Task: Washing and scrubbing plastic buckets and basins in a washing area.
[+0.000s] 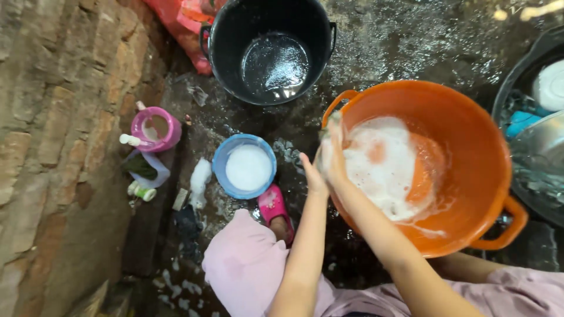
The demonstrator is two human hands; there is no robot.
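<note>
Wet, dark ground [411, 41] is seen from above, bounded on the left by a rough brick wall [53, 147]. At the far edge of the ground a black bucket [232, 35] is placed, with a shallow pool of water at its bottom. Near the middle an orange basin [476, 152] with two handles is set, partly filled with white foamy water. Just left of it a small blue bowl [222, 161] is found, filled with something white and smooth. Against the wall a pink jug [170, 132] is stood, and beside it a clear container [154, 170] holding something dark green, with a pale green pump bottle [140, 190] laid next to it. At the right edge a second black tub [517, 76] is partly shown, holding a white plate and something blue, and a metal basin [543, 158] with water is overlapped on it. A red plastic bag [176, 23] is pressed against the wall beyond the bucket.

Over the near left rim of the orange basin both hands are brought together. The right hand [333, 158] is closed around a small sudsy item [325, 147], whose kind cannot be told, and the left hand [313, 173] is pressed against the same item from the side, fingers bent.
</note>
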